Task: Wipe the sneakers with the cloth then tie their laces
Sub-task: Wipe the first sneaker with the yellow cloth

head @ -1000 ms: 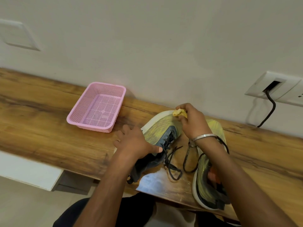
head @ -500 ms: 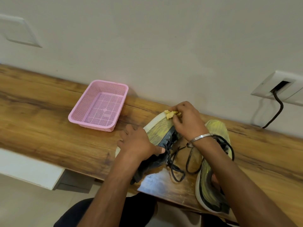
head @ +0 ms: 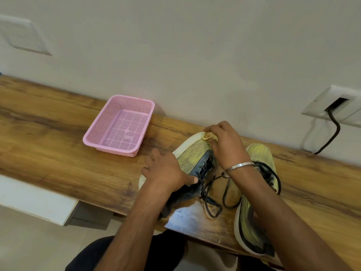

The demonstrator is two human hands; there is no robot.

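Head cam: two yellow-green sneakers w/ black laces sit on the wooden worktop (head: 58, 153). Left hand (head: 166, 171) grips the left sneaker (head: 192, 159) round its middle, thumb by the laces (head: 207, 194), which lie loose on the wood. Right hand (head: 224, 145) pinches a small yellow cloth (head: 208, 136) w/ curled fingers, pressed on that shoe's toe near the wall. Right sneaker (head: 259, 153) lies just beside, partly under the right forearm. Pink basket (head: 119, 126) stands well apart to the left.

glossy wooden shelf (head: 58, 153), plastic basket (head: 91, 137)
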